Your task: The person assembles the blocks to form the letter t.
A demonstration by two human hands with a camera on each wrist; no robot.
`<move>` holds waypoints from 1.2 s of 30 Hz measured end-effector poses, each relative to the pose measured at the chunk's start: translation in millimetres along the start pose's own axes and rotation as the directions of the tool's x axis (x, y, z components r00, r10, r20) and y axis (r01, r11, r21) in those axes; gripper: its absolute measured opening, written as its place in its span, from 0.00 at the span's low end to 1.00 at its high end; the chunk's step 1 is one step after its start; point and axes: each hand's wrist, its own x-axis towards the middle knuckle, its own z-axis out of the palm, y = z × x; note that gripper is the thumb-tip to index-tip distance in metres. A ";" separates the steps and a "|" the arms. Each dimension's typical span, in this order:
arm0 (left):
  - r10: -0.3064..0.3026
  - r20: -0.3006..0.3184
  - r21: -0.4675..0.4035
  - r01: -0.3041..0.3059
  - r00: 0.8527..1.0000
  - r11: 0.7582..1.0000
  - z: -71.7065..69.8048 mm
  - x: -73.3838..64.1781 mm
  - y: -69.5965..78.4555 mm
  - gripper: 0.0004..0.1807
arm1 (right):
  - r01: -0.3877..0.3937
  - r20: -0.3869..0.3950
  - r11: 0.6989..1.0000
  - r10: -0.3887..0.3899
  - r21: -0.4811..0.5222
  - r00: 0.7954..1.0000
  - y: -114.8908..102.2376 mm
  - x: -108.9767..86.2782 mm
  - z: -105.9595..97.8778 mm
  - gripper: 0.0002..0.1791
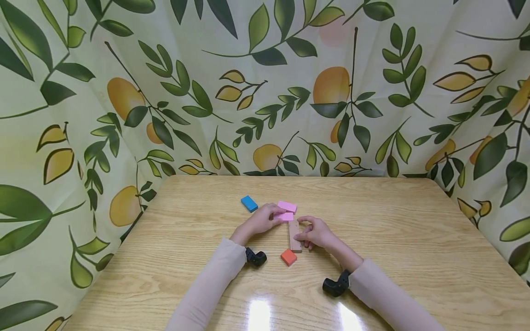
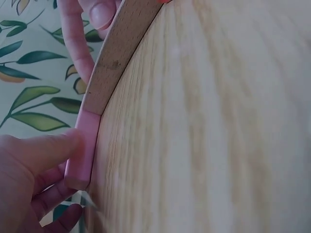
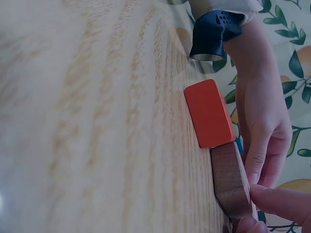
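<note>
My left hand (image 1: 262, 218) pinches a pink block (image 1: 285, 216) between thumb and fingers; in the left wrist view the thumb lies on this pink block (image 2: 83, 145). Its end touches a long plain wooden block (image 1: 294, 236), which lies lengthwise toward me. My right hand (image 1: 316, 232) holds that block's right side, with a fingertip on the top face and the thumb low at its near end in the right wrist view. A second pink block (image 1: 287, 206) lies just behind the first. Near the wooden block's front end sits an orange-red block (image 1: 288, 257).
A blue block (image 1: 249, 203) lies on the wood-grain table (image 1: 198, 220), behind and left of my left hand. Black wrist cameras sit on the left wrist (image 1: 256, 257) and right wrist (image 1: 336, 284). A leaf-and-fruit patterned curtain (image 1: 232, 147) hangs at the table's back edge.
</note>
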 end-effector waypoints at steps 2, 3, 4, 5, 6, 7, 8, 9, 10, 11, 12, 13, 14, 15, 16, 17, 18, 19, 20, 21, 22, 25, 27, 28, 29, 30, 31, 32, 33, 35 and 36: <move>0.002 0.000 -0.001 -0.002 1.000 1.000 0.1 -0.8 -0.2 0.20 | -0.004 -0.005 1.000 0.004 0.003 1.000 0.4 0.3 0.0 0.33; 0.000 0.001 -0.003 0.000 1.000 1.000 0.0 -1.1 -0.2 0.20 | -0.006 -0.006 1.000 0.006 0.006 1.000 0.6 0.6 -0.2 0.33; 0.000 0.001 -0.002 0.000 1.000 1.000 -0.1 -1.6 -0.1 0.20 | -0.009 -0.008 1.000 0.009 0.007 1.000 0.8 0.9 -0.5 0.32; 0.000 0.002 0.001 0.000 1.000 1.000 -0.2 -2.1 0.0 0.20 | -0.011 -0.008 1.000 0.011 0.009 1.000 0.8 1.2 -0.8 0.32; 0.003 0.003 0.006 -0.003 1.000 1.000 -0.3 -2.7 0.0 0.20 | -0.015 -0.011 1.000 0.015 0.010 1.000 0.8 1.6 -1.3 0.32; 0.005 0.005 0.012 -0.005 1.000 1.000 -0.4 -3.1 0.3 0.20 | -0.018 -0.014 1.000 0.018 0.010 1.000 0.8 2.0 -2.1 0.32; 0.007 0.004 0.016 -0.007 1.000 1.000 -0.5 -3.5 0.6 0.20 | -0.023 -0.019 1.000 0.024 0.011 1.000 0.6 2.2 -2.7 0.32; 0.010 0.005 0.020 -0.010 1.000 1.000 -0.7 -4.1 1.1 0.20 | -0.028 -0.022 1.000 0.028 0.006 0.999 0.4 2.5 -3.4 0.32; 0.013 0.002 0.024 -0.013 1.000 1.000 -0.9 -4.8 1.4 0.20 | -0.032 -0.025 0.999 0.032 0.001 0.999 0.4 3.0 -4.1 0.32; 0.016 -0.001 0.030 -0.016 1.000 0.999 -1.2 -5.5 1.7 0.20 | -0.036 -0.030 0.999 0.036 -0.004 0.999 0.2 3.6 -4.7 0.31; 0.020 -0.003 0.032 -0.020 1.000 0.999 -1.5 -6.2 2.1 0.20 | -0.042 -0.035 0.999 0.042 -0.010 0.999 -0.1 4.2 -5.3 0.31; 0.022 -0.004 0.032 -0.022 1.000 0.999 -1.9 -7.0 2.6 0.21 | -0.049 -0.040 0.999 0.049 -0.013 0.998 -0.4 4.6 -5.8 0.30; 0.022 -0.003 0.035 -0.022 1.000 0.999 -2.1 -7.8 2.8 0.21 | -0.057 -0.044 0.998 0.056 -0.016 0.997 -0.7 5.1 -6.2 0.30; 0.026 -0.001 0.041 -0.026 1.000 0.999 -2.3 -8.8 2.9 0.21 | -0.062 -0.046 0.998 0.061 -0.021 0.997 -0.9 5.6 -6.6 0.29; 0.026 0.002 0.046 -0.026 1.000 0.999 -2.5 -9.8 3.1 0.22 | -0.061 -0.046 0.998 0.060 -0.028 0.997 -0.8 6.0 -6.9 0.29; 0.029 0.006 0.053 -0.029 1.000 0.998 -2.7 -10.7 3.3 0.22 | -0.066 -0.049 0.997 0.065 -0.026 0.997 -1.0 6.4 -7.3 0.29; 0.033 0.009 0.059 -0.033 0.999 0.998 -2.8 -11.6 3.5 0.22 | -0.070 -0.049 0.997 0.069 -0.023 0.996 -1.0 6.6 -7.7 0.28; 0.035 0.011 0.066 -0.036 0.999 0.997 -3.0 -12.6 3.7 0.22 | -0.072 -0.048 0.997 0.071 -0.021 0.996 -1.1 6.9 -8.1 0.28; 0.039 0.011 0.074 -0.040 0.999 0.996 -3.0 -13.6 4.0 0.23 | -0.069 -0.046 0.997 0.068 -0.022 0.997 -1.0 7.3 -8.5 0.28; 0.042 0.011 0.078 -0.042 0.999 0.996 -3.2 -14.6 4.5 0.23 | -0.067 -0.043 0.998 0.066 -0.022 0.997 -0.9 7.7 -9.1 0.28; 0.045 0.010 0.081 -0.046 0.999 0.996 -3.7 -15.5 5.0 0.23 | -0.064 -0.040 0.998 0.063 -0.022 0.997 -0.9 8.4 -9.7 0.28; 0.051 0.010 0.081 -0.051 0.999 0.995 -4.4 -17.9 7.0 0.22 | -0.062 -0.038 0.998 0.061 -0.020 0.997 -1.5 10.6 -11.5 0.27; 0.050 0.016 0.089 -0.051 0.999 0.995 -4.9 -19.4 8.5 0.22 | -0.058 -0.036 0.998 0.058 -0.013 0.998 -1.6 12.3 -12.8 0.27; 0.051 0.018 0.090 -0.053 0.999 0.995 -5.1 -20.1 9.2 0.22 | -0.058 -0.034 0.998 0.057 -0.009 0.998 -1.9 13.1 -13.4 0.26; 0.051 0.022 0.092 -0.053 0.998 0.994 -5.3 -20.9 10.0 0.22 | -0.057 -0.032 0.998 0.057 -0.003 0.998 -2.0 13.9 -14.0 0.26; 0.057 0.025 0.101 -0.059 0.998 0.993 -5.4 -21.9 10.6 0.23 | -0.056 -0.028 0.998 0.056 0.002 0.998 -2.1 14.7 -14.8 0.26; 0.060 0.030 0.107 -0.063 0.998 0.992 -5.6 -22.9 11.2 0.23 | -0.055 -0.023 0.998 0.055 0.008 0.998 -2.3 15.5 -15.5 0.25; 0.065 0.036 0.114 -0.068 0.997 0.991 -5.9 -23.9 11.8 0.23 | -0.055 -0.020 0.998 0.055 0.013 0.998 -2.5 16.2 -16.2 0.25; 0.069 0.040 0.119 -0.073 0.997 0.990 -6.3 -24.8 12.4 0.23 | -0.058 -0.018 0.998 0.058 0.017 0.998 -2.8 16.8 -17.0 0.25; 0.089 0.047 0.133 -0.095 0.995 0.987 -6.7 -26.7 13.5 0.23 | -0.063 -0.018 0.998 0.063 0.023 0.998 -3.6 18.0 -18.3 0.25; 0.094 0.051 0.136 -0.100 0.994 0.986 -6.9 -27.5 14.0 0.23 | -0.066 -0.020 0.997 0.067 0.025 0.998 -3.9 18.6 -18.9 0.26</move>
